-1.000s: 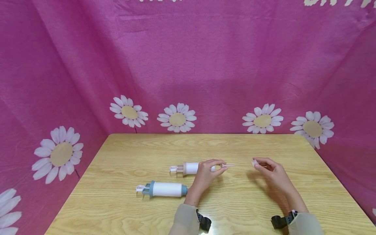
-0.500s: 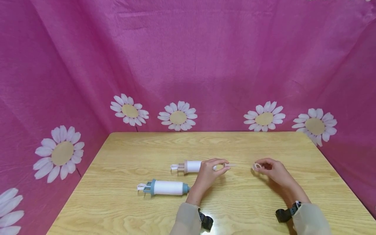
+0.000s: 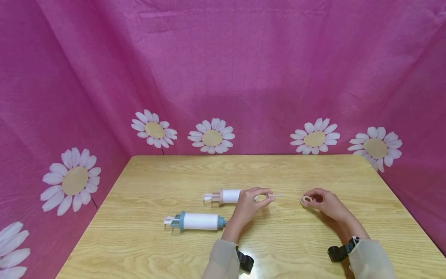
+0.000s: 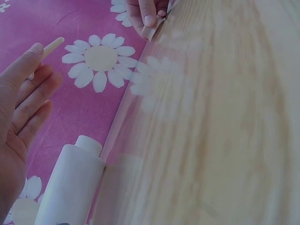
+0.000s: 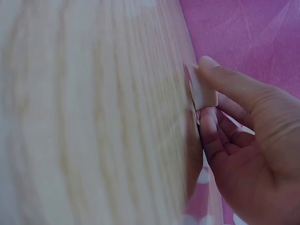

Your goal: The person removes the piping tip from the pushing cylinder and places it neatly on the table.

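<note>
My left hand (image 3: 246, 204) pinches a slender, pale nozzle (image 3: 276, 195) between thumb and index finger, its thin end pointing right; its other fingers are loosely bent in the left wrist view. Behind that hand lies a syringe-like press with a white barrel (image 3: 230, 196) and pinkish-beige handle end; the bare threaded neck (image 4: 89, 145) shows in the left wrist view. Between thumb and fingers, my right hand (image 3: 327, 204) holds a short beige ring (image 5: 205, 89), low at the tabletop. Whether the ring touches the wood, I cannot tell.
A second press (image 3: 200, 221) with teal ends and a white barrel lies left of my left forearm, nearer me. Both sit on a wood-grain table (image 3: 167, 174). A pink cloth (image 3: 244, 77) with daisies closes off the back and sides.
The right hand has turned the ring so its opening faces up, and lowered it slightly. The left hand keeps pinching the nozzle, almost unmoved. The head view has shifted a little.
</note>
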Demonstrator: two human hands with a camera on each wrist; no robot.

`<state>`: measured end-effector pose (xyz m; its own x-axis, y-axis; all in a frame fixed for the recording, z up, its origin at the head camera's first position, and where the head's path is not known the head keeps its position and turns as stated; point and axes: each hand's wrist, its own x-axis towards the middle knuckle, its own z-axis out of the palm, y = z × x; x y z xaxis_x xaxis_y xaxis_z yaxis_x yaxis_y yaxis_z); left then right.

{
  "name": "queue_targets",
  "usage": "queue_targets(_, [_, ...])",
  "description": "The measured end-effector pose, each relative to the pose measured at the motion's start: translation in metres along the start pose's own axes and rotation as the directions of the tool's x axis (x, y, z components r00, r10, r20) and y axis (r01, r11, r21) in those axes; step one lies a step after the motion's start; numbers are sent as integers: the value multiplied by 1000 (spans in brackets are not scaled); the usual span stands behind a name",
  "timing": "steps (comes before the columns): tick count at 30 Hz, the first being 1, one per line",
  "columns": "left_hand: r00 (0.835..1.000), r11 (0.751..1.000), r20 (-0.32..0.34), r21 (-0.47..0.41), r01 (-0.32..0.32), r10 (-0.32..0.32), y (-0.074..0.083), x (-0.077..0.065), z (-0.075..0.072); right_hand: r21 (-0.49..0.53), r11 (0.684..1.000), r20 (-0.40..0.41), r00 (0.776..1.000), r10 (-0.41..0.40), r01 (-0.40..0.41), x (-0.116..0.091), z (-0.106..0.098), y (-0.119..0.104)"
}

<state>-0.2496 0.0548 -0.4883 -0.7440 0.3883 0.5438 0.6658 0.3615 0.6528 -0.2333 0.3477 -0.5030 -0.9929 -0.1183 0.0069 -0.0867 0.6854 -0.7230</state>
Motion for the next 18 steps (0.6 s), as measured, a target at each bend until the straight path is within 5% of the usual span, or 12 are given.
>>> queue_targets(18, [994, 998, 106, 49, 29, -34, 5, 8, 6, -15, 999, -7, 999, -32, 32, 1, 3, 2])
